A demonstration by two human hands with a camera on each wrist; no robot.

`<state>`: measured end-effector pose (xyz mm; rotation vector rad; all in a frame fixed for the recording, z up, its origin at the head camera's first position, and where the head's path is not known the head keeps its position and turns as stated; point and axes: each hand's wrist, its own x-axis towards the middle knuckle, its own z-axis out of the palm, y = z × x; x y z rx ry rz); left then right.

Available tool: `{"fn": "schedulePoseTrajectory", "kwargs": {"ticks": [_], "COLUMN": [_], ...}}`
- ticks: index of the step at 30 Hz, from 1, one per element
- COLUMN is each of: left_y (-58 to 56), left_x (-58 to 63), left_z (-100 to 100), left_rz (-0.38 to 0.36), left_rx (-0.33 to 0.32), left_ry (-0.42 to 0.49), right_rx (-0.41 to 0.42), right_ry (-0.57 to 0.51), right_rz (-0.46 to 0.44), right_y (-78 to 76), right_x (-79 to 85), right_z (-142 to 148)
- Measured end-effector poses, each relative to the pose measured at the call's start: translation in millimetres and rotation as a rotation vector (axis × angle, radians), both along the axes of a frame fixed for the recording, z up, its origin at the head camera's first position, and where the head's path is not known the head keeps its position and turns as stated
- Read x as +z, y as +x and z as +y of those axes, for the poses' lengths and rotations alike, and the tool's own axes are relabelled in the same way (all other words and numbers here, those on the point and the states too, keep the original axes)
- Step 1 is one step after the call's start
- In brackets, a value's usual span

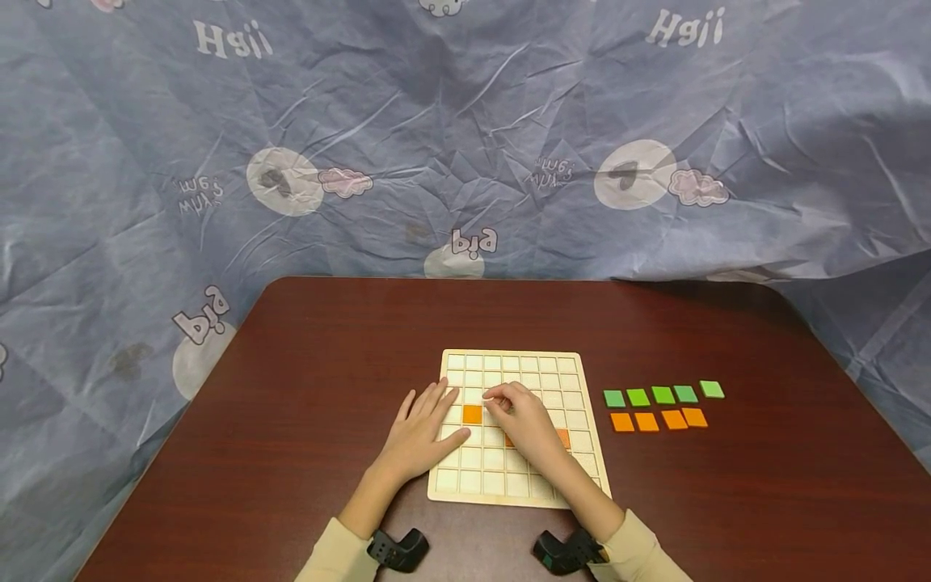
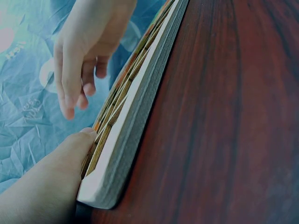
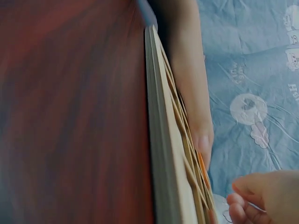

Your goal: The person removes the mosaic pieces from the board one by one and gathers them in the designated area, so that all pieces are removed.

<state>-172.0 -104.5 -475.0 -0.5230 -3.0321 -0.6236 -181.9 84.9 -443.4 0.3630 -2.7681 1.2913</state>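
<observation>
A pale wooden grid board (image 1: 493,483) lies on the table. My left hand (image 1: 418,436) rests on its left edge with fingers spread; its thumb (image 2: 70,151) presses the rim in the left wrist view. An orange square tile (image 1: 472,414) sits in a cell just right of those fingers. Over the board's middle hovers my right hand (image 1: 525,420), fingers loosely bent, and I see no tile between them. In the left wrist view its fingers (image 2: 72,79) hang down above the board. Partly covered by this hand, another orange tile (image 1: 563,438) shows in a cell.
Right of the board, several green tiles (image 1: 663,395) lie in a row, with a row of orange tiles (image 1: 646,422) in front. The dark red-brown table (image 1: 327,356) reaches back to a grey-blue printed cloth (image 1: 407,121). Each wrist wears a black device (image 1: 398,551).
</observation>
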Motion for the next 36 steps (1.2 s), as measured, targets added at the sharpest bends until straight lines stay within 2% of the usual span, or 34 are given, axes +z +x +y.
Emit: {"fn": "schedulePoseTrajectory", "kwargs": {"ticks": [7,15,25,36], "left_y": [-0.8,-0.1,0.9,-0.8], "left_x": [-0.6,-0.7,-0.6,-2.0], "left_z": [1.1,1.6,1.8,0.4], "left_rz": [-0.004,0.005,-0.001,0.017], "left_rx": [-0.005,-0.008,0.0,0.0], "left_ry": [-0.002,-0.004,-0.008,-0.021], "right_rx": [0.042,0.038,0.046,0.061], "right_ry": [0.016,0.067,0.13,0.146], "right_rz": [0.001,0.037,0.106,0.128], "right_y": [0.1,0.7,3.4,1.7], "right_x": [-12.5,-20.6,-22.0,-21.1], "right_z": [-4.6,-4.4,-5.8,-6.1]}}
